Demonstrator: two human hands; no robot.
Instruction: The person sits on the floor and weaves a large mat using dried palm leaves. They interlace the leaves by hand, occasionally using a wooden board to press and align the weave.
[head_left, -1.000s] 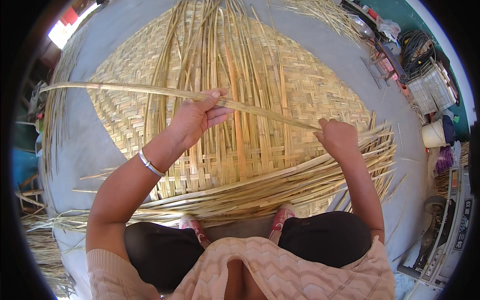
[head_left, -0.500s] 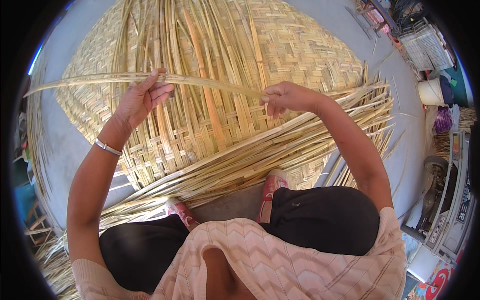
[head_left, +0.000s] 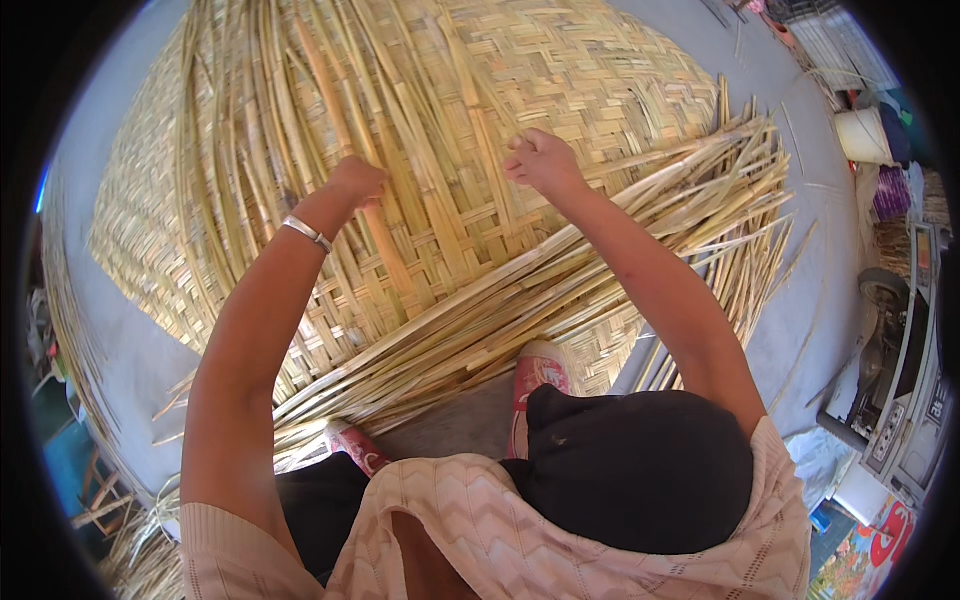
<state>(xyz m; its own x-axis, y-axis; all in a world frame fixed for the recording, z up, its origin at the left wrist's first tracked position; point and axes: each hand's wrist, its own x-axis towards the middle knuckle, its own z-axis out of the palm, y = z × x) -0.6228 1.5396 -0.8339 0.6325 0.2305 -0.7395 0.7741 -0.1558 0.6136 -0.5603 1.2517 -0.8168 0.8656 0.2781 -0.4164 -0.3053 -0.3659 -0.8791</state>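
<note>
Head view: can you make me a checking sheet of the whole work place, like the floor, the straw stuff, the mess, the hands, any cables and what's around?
Surface: grey floor, partly covered by a woven mat.
Job's things: long strips lie on the mat; a loose bundle lies across its near side.
Clutter: pale stalks at lower left.
Hands: left hand over the strips; right hand curled; grip unclear on both.
Cables: nothing clearly seen.
Surroundings: whitish bucket and a wheel at right.

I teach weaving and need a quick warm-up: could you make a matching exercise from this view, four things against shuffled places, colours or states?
1. Bracelet
2. Right hand
3. Bucket
4. Loose strip bundle

A. Off-white, right of the mat
B. Lying across the mat's near part
C. Silvery, ring-shaped
D. Bare-wristed, fingers bent

Pairs: 1-C, 2-D, 3-A, 4-B
</note>
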